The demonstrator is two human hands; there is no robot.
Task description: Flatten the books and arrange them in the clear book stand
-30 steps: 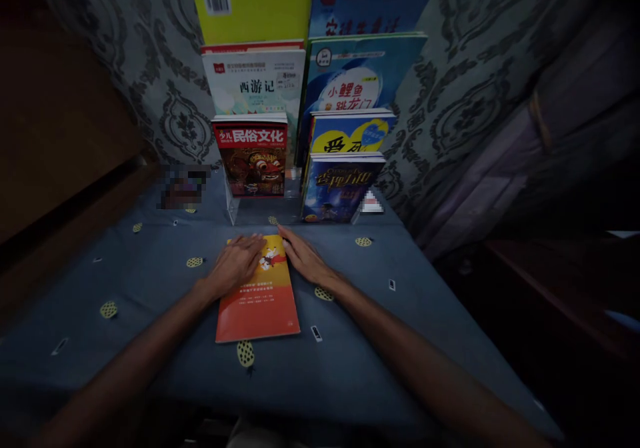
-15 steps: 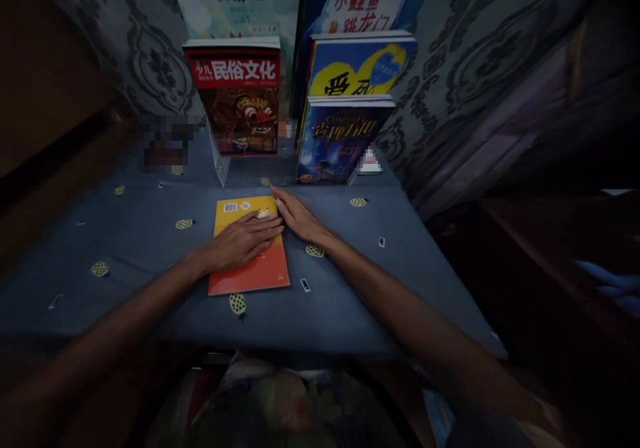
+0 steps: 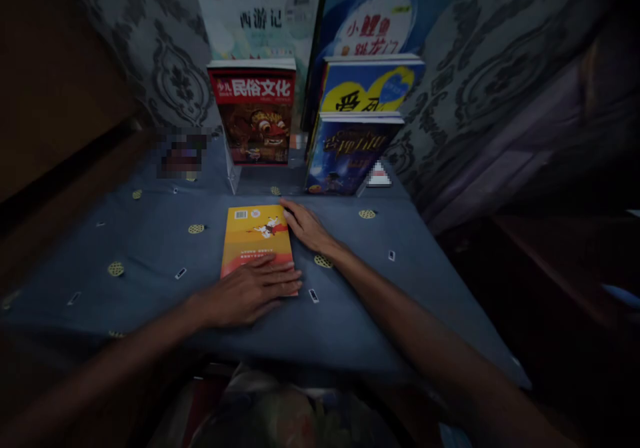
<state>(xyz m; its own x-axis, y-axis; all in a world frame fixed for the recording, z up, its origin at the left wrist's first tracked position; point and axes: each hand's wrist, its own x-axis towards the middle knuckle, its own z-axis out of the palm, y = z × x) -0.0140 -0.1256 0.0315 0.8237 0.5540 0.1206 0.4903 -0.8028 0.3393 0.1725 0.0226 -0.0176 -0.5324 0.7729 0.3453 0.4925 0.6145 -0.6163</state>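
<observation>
On the blue patterned tablecloth (image 3: 150, 248), seen from the head camera, an orange-and-yellow book (image 3: 257, 235) lies flat with its barcode end toward the wall. The left hand (image 3: 250, 295) lies palm down across the book's near end, fingers stretched out and not curled around anything. The right hand (image 3: 307, 227) is also flat and loose, its fingers touching the book's right edge close to the far corner. The two hands are apart, and neither has a real grip on the cover.

That is where I would expect trouble. The book looks thin and glossy, so flat palms could let it skate, or drag the cloth into a wrinkle. Just beyond its far edge stands a clear display stand (image 3: 233, 178) holding a red book (image 3: 255, 118), with a dark blue book (image 3: 345, 158) beside it and more leaning behind. A shove forward could bump the stand and tip those upright covers. The room is dim, so edges are hard to judge.
</observation>
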